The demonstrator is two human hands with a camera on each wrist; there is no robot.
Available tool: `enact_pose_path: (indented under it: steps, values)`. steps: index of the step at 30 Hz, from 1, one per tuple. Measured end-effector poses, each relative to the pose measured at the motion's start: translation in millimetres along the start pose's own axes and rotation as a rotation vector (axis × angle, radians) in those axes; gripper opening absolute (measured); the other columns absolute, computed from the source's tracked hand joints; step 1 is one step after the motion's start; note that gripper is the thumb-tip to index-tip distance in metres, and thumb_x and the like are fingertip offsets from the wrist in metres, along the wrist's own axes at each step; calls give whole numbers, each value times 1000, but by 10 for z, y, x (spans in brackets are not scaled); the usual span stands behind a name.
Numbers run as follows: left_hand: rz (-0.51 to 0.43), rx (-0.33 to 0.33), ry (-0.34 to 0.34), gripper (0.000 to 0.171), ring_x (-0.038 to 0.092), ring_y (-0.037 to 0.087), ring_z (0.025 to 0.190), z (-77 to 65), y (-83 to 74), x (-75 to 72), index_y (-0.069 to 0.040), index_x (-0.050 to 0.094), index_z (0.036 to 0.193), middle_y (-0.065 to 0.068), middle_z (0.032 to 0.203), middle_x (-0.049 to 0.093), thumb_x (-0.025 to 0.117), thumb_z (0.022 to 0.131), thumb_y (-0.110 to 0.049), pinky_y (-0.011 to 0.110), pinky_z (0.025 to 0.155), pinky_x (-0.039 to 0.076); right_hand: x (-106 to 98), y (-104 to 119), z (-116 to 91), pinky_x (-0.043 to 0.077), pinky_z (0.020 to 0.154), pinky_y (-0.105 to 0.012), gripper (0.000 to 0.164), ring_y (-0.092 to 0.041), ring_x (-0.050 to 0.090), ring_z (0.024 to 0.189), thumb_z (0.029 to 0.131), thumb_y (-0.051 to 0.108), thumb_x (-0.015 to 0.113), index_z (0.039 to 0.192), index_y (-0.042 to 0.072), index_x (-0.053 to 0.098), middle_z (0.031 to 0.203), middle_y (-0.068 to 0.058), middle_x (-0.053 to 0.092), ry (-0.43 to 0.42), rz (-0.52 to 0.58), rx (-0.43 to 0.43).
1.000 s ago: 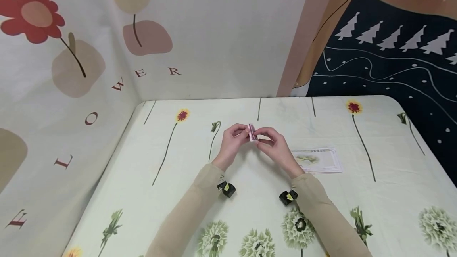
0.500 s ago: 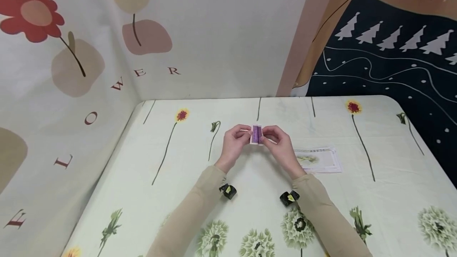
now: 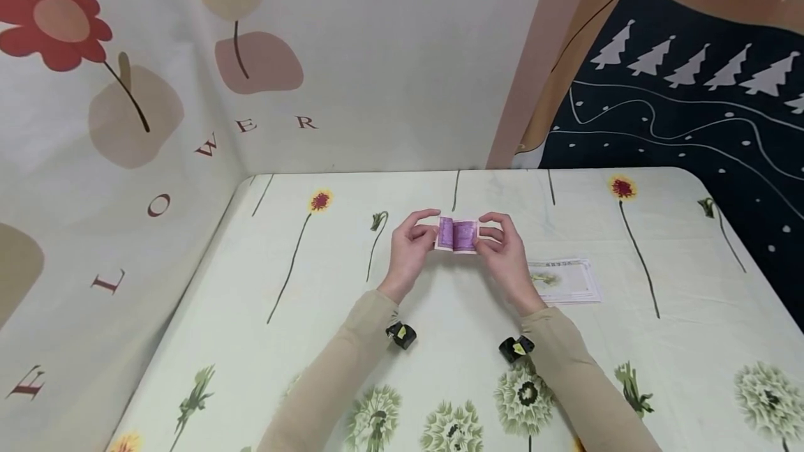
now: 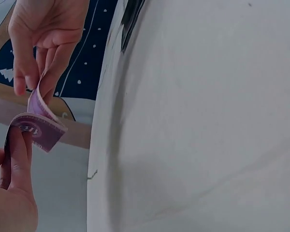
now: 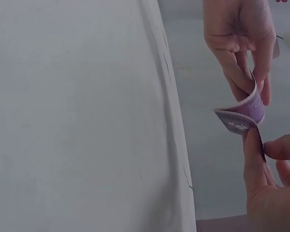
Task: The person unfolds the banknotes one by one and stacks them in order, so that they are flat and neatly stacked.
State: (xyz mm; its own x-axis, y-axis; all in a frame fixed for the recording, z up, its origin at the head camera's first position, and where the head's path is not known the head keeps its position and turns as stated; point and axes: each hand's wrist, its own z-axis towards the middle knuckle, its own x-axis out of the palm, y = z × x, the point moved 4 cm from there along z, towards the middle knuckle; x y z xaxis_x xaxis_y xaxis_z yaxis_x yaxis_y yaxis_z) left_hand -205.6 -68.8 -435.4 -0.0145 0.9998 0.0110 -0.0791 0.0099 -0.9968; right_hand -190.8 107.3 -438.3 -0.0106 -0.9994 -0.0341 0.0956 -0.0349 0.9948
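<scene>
A purple banknote (image 3: 465, 236) with a fold near its left part is held up over the table between both hands. My left hand (image 3: 410, 250) pinches its left end between thumb and fingers. The right end is pinched by my right hand (image 3: 504, 257). From the left wrist view, the banknote (image 4: 41, 126) curves in two leaves that bend away from each other, with a pale pattern on the nearer one. The right wrist view has the same banknote (image 5: 251, 108) bowed between the fingertips of the two hands.
Right of the right hand lies a flat stack of pale printed paper slips (image 3: 571, 281) with purplish edges. A flower-print cloth (image 3: 339, 264) covers the table. Behind it hangs a pale printed curtain (image 3: 389, 75), and a dark tree-patterned cloth (image 3: 678, 110) is at the right.
The hands have drawn slightly apart, the right one moving right. The banknote has turned from a narrow folded strip to a wider, partly unfolded purple face.
</scene>
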Motion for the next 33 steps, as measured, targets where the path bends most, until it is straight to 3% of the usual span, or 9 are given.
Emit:
enact_pose_path:
  steps: [6, 18, 26, 33]
  values:
    - [28, -2, -30, 33, 63, 10, 76, 16, 10, -58, -5, 65, 119, 14, 86, 70, 55, 90, 7, 28, 72, 56, -122, -20, 26, 53, 72, -18, 24, -10, 64, 82, 89, -11, 55, 112, -9, 59, 106, -26, 60, -37, -26, 11]
    - [39, -2, -76, 37, 63, 9, 73, 19, 65, -142, -6, 65, 120, 14, 87, 71, 54, 88, 9, 26, 69, 56, -319, -41, 47, 51, 67, -14, 23, -5, 62, 80, 92, -4, 56, 115, -5, 62, 109, -20, 60, -38, -175, 43]
    - [29, 3, -42, 29, 64, 14, 77, -5, 91, -124, 1, 67, 114, 17, 90, 69, 53, 90, 9, 30, 71, 57, -372, -37, 40, 51, 70, -17, 25, -8, 62, 85, 93, -3, 56, 116, -3, 62, 110, -20, 62, -5, -213, 52]
    - [25, -32, 18, 24, 65, 18, 80, -37, 71, -76, 9, 64, 109, 24, 95, 67, 53, 88, 12, 31, 72, 57, -436, 3, 6, 50, 68, -16, 28, -11, 60, 89, 93, -4, 55, 120, -3, 61, 115, -21, 61, 10, -210, 40]
